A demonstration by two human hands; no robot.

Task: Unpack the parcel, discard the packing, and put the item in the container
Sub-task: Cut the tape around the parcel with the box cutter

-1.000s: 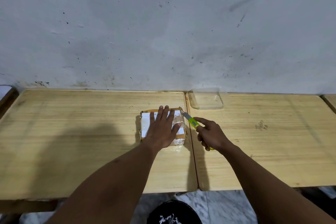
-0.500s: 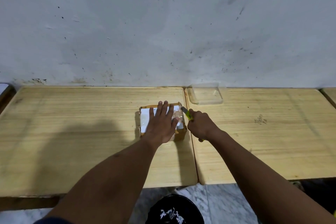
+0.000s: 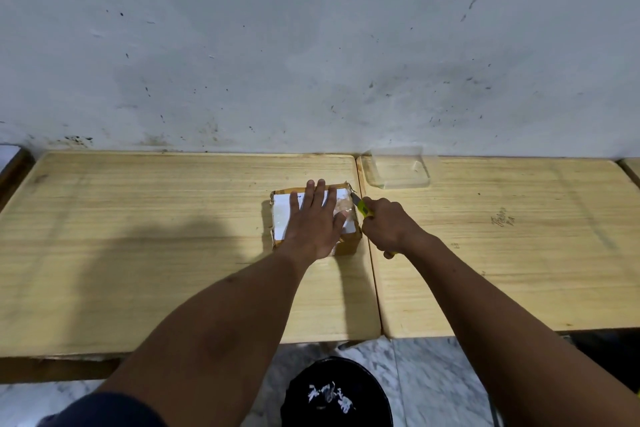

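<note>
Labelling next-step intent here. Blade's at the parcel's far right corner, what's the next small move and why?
Probably draw the yellow cutter toward the body along the parcel's right edge. The right hand holds its blade at the far right corner, the left hand lies flat on top pinning the parcel, and the tape looks uncut, so the parcel is still sealed.

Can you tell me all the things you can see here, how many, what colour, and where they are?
parcel: one, brown with a white label, on the left table
knife: one, yellow, blade at the parcel's far right corner
container: one, clear, on the right table by the wall
tables: two main ones, light wood, side by side
bin: one, black, on the floor below
left hand: flat on the parcel
right hand: gripping the knife
</note>
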